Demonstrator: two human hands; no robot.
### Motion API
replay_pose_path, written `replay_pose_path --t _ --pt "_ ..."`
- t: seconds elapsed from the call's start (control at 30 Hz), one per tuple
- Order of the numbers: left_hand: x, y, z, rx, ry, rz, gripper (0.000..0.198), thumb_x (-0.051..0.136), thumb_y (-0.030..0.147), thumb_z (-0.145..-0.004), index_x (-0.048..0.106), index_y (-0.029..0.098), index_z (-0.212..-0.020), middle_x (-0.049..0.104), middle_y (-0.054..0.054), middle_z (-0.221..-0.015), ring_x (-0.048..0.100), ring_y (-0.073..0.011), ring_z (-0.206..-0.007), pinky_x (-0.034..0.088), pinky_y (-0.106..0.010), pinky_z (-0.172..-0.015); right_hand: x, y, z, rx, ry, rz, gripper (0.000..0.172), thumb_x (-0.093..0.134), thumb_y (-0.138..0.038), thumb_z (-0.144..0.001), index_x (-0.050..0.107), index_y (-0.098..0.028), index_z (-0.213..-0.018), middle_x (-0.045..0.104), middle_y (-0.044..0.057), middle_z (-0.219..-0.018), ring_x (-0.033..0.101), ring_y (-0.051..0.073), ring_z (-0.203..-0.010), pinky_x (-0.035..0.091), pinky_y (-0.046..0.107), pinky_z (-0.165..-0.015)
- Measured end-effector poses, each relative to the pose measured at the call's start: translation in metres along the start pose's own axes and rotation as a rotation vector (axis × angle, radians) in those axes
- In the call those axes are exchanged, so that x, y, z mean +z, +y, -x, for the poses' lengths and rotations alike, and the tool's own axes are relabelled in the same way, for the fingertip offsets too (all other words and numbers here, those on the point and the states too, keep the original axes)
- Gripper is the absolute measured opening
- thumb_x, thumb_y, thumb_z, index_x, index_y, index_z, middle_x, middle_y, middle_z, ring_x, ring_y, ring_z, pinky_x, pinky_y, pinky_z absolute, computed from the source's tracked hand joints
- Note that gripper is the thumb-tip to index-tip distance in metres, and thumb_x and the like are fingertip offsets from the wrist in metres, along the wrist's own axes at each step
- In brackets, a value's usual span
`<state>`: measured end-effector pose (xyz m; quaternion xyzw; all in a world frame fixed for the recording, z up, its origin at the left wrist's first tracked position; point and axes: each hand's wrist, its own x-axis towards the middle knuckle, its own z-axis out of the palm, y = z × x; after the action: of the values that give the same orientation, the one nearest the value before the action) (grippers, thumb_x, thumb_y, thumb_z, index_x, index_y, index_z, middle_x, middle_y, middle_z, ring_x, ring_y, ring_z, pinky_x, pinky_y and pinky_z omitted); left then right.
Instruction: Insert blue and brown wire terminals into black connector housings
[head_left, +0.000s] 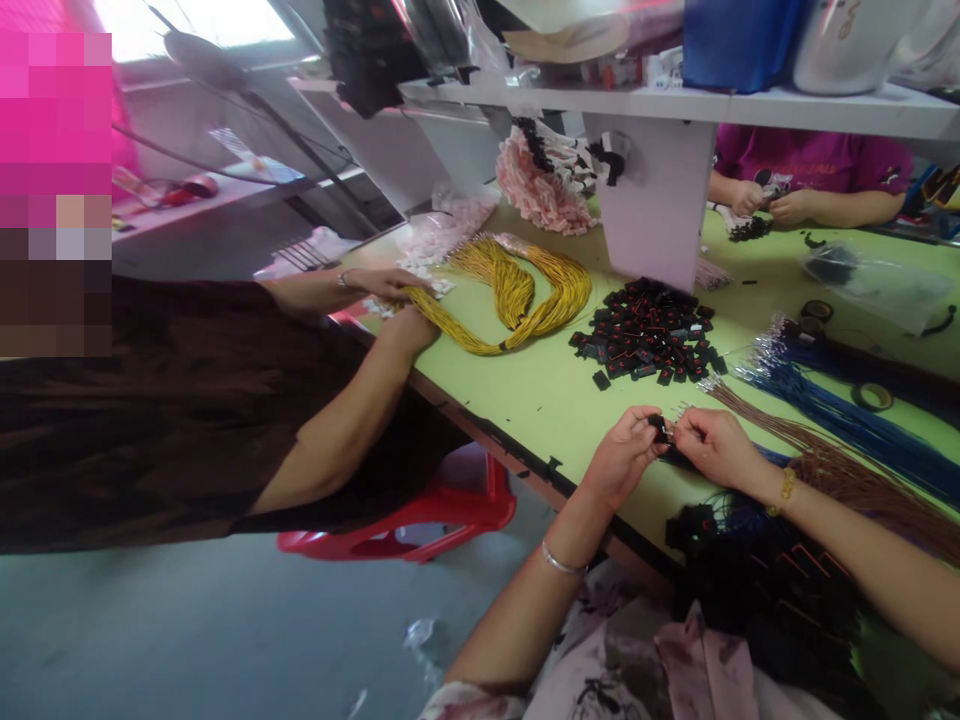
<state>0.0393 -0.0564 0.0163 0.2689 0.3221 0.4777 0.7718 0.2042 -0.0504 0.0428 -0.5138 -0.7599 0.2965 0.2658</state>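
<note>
Near the table's front edge, my left hand [626,452] pinches a small black connector housing [658,428]. Close against it on the right is my right hand [716,450], its fingers closed on what looks like the end of a thin wire; most of it is hidden by the fingers. Just beyond my hands lies a heap of black connector housings [649,335]. Brown wires [780,425] with metal tips run beside my right hand, and blue wires [847,415] lie farther right. Below my right wrist are dark wired pieces [765,550] in a pile.
At the left, a co-worker's hands [401,300] touch a yellow wire bundle [517,300]. Another person's hands [772,200] work across the table. A shelf post [652,210] rises behind the heap. Tape rolls [872,397] lie right; a red stool [450,510] stands below.
</note>
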Motion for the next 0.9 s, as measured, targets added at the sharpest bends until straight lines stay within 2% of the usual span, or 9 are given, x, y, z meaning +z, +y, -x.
replay_pose_path --t 0.17,0.37,0.53,0.73,0.8,0.9 --pt "0.003 -0.008 0.002 0.074 0.116 -0.135 0.038 0.076 0.029 -0.066 0.058 0.015 -0.096 0.059 0.000 -0.079 0.053 -0.0065 -0.064 0.043 -0.020 -0.063 0.000 -0.001 -0.001 -0.061 -0.021 0.069 0.022 0.046 -0.023 -0.084 0.050 -0.018 -0.063 0.053 0.000 -0.060 0.043 0.011 -0.055 0.028 0.023 -0.054" --pt "0.007 -0.014 0.000 0.098 0.196 -0.124 0.036 0.074 0.029 -0.067 0.058 0.015 -0.096 0.059 0.000 -0.080 0.055 -0.0081 -0.068 0.045 -0.021 -0.066 0.003 0.000 -0.003 -0.135 -0.067 0.227 0.021 0.044 -0.023 -0.087 0.051 -0.018 -0.068 0.055 0.003 -0.068 0.047 0.013 -0.063 0.030 0.024 -0.059" --pt "0.007 -0.013 -0.001 0.078 0.195 -0.055 0.036 0.076 0.028 -0.064 0.059 0.015 -0.093 0.058 0.000 -0.080 0.055 -0.0083 -0.070 0.046 -0.022 -0.068 0.001 0.002 -0.005 -0.107 -0.081 0.110 0.019 0.045 -0.021 -0.086 0.051 -0.019 -0.068 0.054 0.001 -0.065 0.045 0.012 -0.059 0.029 0.023 -0.056" --pt "0.011 -0.017 0.002 0.116 0.210 -0.124 0.035 0.075 0.028 -0.067 0.060 0.014 -0.095 0.060 -0.001 -0.079 0.055 -0.0086 -0.070 0.045 -0.021 -0.066 0.003 -0.001 -0.004 -0.091 -0.081 0.151 0.020 0.048 -0.021 -0.082 0.049 -0.018 -0.063 0.052 0.000 -0.060 0.042 0.011 -0.055 0.026 0.023 -0.054" --pt "0.009 -0.016 0.004 0.088 0.195 -0.128 0.034 0.075 0.028 -0.066 0.060 0.014 -0.094 0.061 -0.001 -0.077 0.056 -0.0092 -0.068 0.045 -0.022 -0.065 -0.003 0.003 -0.006 -0.084 -0.112 0.121 0.020 0.046 -0.022 -0.083 0.051 -0.018 -0.064 0.054 0.000 -0.061 0.044 0.011 -0.056 0.027 0.023 -0.055" --pt "0.002 -0.011 0.005 0.029 0.173 -0.132 0.033 0.074 0.026 -0.066 0.061 0.013 -0.093 0.063 -0.004 -0.079 0.058 -0.0112 -0.070 0.046 -0.023 -0.064 -0.017 0.017 -0.009 0.029 -0.038 0.151 0.024 0.042 -0.026 -0.088 0.054 -0.018 -0.069 0.057 0.000 -0.064 0.046 0.012 -0.059 0.029 0.023 -0.057"
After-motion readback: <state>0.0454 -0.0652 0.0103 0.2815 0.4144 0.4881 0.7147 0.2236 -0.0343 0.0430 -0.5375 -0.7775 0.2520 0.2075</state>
